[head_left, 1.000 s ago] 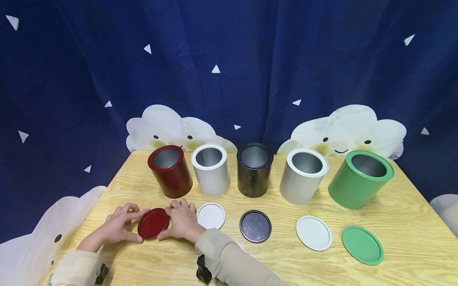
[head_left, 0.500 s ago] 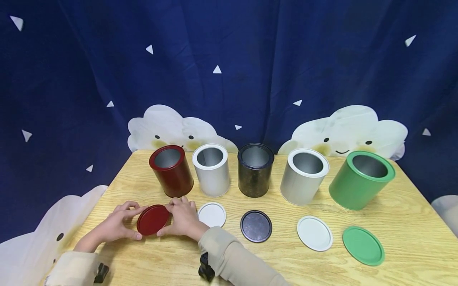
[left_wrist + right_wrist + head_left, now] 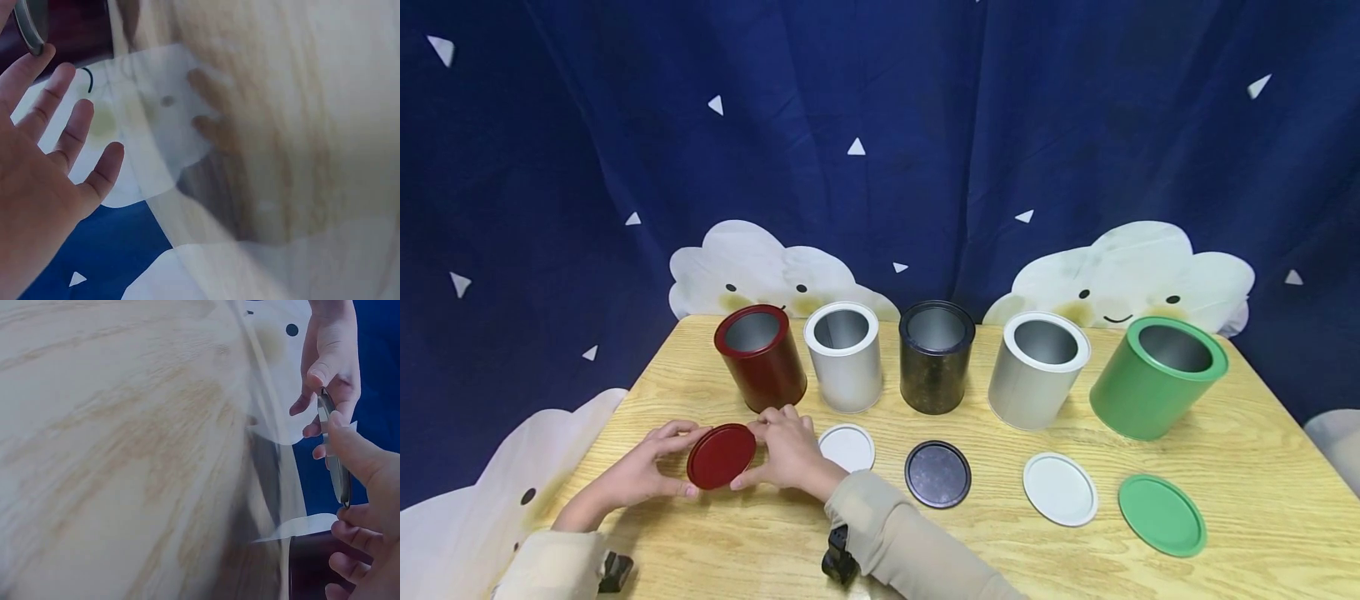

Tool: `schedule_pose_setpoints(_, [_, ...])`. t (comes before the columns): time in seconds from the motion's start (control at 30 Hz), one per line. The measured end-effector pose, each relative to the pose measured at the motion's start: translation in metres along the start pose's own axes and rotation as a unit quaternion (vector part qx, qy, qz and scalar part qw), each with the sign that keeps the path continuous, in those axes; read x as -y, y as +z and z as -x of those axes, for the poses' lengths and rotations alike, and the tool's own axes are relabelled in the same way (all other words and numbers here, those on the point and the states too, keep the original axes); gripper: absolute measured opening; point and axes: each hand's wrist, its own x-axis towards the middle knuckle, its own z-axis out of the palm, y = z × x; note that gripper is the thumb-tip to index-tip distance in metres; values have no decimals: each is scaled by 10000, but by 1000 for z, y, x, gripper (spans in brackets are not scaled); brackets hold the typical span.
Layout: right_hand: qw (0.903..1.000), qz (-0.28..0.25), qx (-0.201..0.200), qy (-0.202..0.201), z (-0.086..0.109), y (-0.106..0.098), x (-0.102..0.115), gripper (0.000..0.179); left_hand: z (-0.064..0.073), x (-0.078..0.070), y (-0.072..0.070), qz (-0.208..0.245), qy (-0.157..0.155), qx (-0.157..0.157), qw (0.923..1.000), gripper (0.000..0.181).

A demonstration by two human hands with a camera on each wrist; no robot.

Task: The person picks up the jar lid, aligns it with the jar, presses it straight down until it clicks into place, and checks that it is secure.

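Between my two hands is a round dark red lid (image 3: pixel 721 456), its top face toward me in the head view. My left hand (image 3: pixel 636 475) grips its left edge by thumb and fingertips, and my right hand (image 3: pixel 790 450) does the same at the right edge. Edge-on in the right wrist view, the lid (image 3: pixel 335 459) shows a grey metal underside and stands off the table. In the left wrist view the other fingers of my left hand (image 3: pixel 44 144) are spread away from the rim. Just behind the lid stands the open dark red can (image 3: pixel 767 367).
Right of the red can, a row holds a small white can (image 3: pixel 850 373), a black can (image 3: pixel 932 375), a larger white can (image 3: pixel 1026 390) and a green can (image 3: pixel 1146 396), all uncovered. Before them lie a white lid (image 3: pixel 847 448), black lid (image 3: pixel 937 473), another white lid (image 3: pixel 1060 489) and green lid (image 3: pixel 1162 515).
Both hands have raised the red lid off the table and shifted it slightly away from me, toward the red can. The other lids and the cans have stayed put.
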Motion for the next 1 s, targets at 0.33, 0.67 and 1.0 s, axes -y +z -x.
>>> schedule_pose_setpoints(0.33, [9999, -79, -27, -62, -1, -10, -2, 80, -7, -9, -5, 72, 272, -62, 9996, 70])
schedule_pose_setpoints(0.67, [9995, -93, -241, -197, 0, -16, -2, 81, -6, -16, -8, 120, 23, -235, 9996, 72])
schedule_pose_setpoints(1.0, [9983, -263, -404, -336, 0, -25, -4, 78, -9, -20, -11, 290, 151, -451, 9984, 73])
